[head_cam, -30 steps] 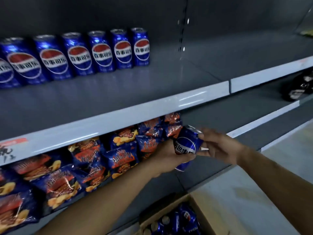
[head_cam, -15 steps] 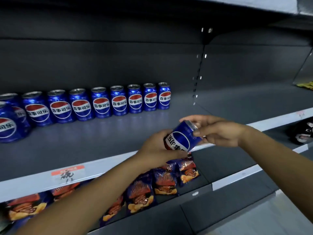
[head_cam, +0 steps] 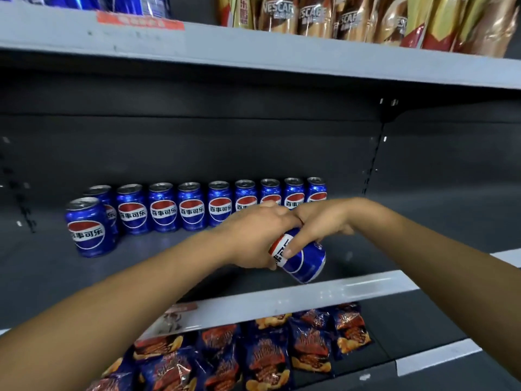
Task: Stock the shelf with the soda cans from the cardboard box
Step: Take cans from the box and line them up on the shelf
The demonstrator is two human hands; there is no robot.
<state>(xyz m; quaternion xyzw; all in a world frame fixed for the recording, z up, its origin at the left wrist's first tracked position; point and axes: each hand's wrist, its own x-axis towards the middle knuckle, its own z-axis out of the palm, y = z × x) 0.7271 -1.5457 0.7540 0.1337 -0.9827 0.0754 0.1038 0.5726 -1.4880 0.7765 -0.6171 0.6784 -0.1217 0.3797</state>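
A blue soda can (head_cam: pixel 303 259) hangs tilted above the front part of the grey middle shelf (head_cam: pixel 282 300). My left hand (head_cam: pixel 255 235) grips it from the left, and my right hand (head_cam: pixel 318 221) pinches it from above with fingers down over its label. Behind my hands, several matching blue cans (head_cam: pixel 163 207) stand upright in a row along the back of the shelf. One more can (head_cam: pixel 88 227) stands in front of the row at its left end. The cardboard box is out of view.
Shelf floor to the right of the row is bare up to a slotted upright (head_cam: pixel 372 165). The shelf above (head_cam: pixel 253 52) carries coffee packets (head_cam: pixel 346 16). Below, blue and orange snack bags (head_cam: pixel 267 354) fill the lower shelf.
Both hands have carried the can up and inward over the middle shelf. The can has turned over, its far end now pointing down. My view has risen, and the box has dropped out of sight.
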